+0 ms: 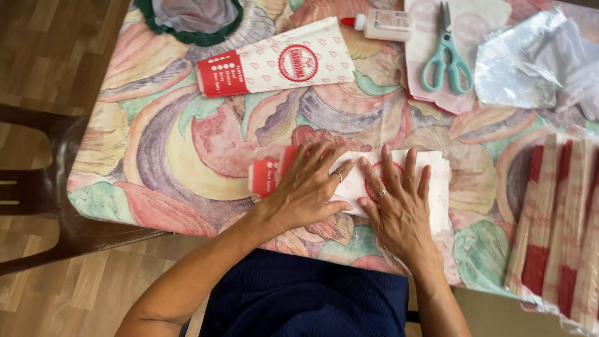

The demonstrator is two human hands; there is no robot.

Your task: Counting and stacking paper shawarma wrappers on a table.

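My left hand (309, 187) and my right hand (399, 203) both press flat on a white and red paper sheet (437, 181) lying near the table's front edge. The fingers of each hand are spread over the paper, and a ring shows on each hand. A red printed end of the paper (265, 176) sticks out to the left of my left hand. A finished red and white paper bag (274, 65) lies flat farther back on the table.
Teal-handled scissors (444, 59) and a glue bottle with a red cap (384, 24) lie at the back. Clear plastic wrap (530, 62) sits back right, a stack of red-striped papers (561, 224) at right. A dark wooden chair (43, 187) stands left of the patterned tablecloth (181, 156).
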